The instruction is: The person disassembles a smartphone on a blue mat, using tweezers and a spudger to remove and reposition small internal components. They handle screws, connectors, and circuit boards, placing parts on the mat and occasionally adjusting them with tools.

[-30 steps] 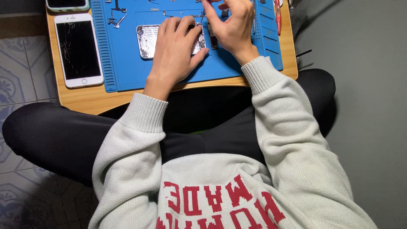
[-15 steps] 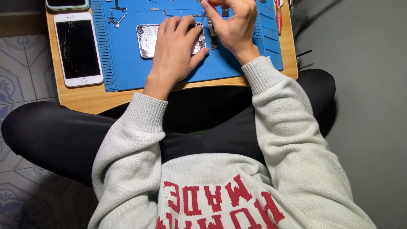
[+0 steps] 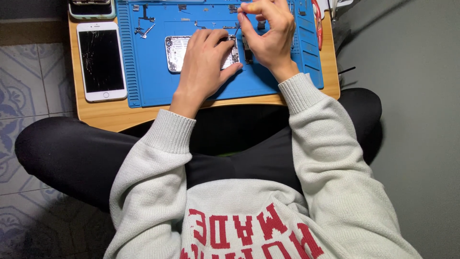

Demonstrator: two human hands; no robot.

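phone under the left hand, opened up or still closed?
Opened. The phone housing lies on the blue mat with bare metal insides showing, no screen on it; the left hand covers part.

On a low table [image 3: 110, 112] across the seated person's lap, a work mat [image 3: 153, 86] takes up the middle and right, with an opened phone housing [image 3: 177, 50] lying near its centre. The left hand [image 3: 203, 62] rests on the housing's right part, and the right hand [image 3: 268, 36] sits just to its right, fingertips pinched over the housing's far right corner. Left of the mat a cracked-screen phone [image 3: 101, 61] lies on the table, a second phone [image 3: 91, 7] behind it at the far edge, and small loose parts [image 3: 143, 29] sit on the mat's far left corner.
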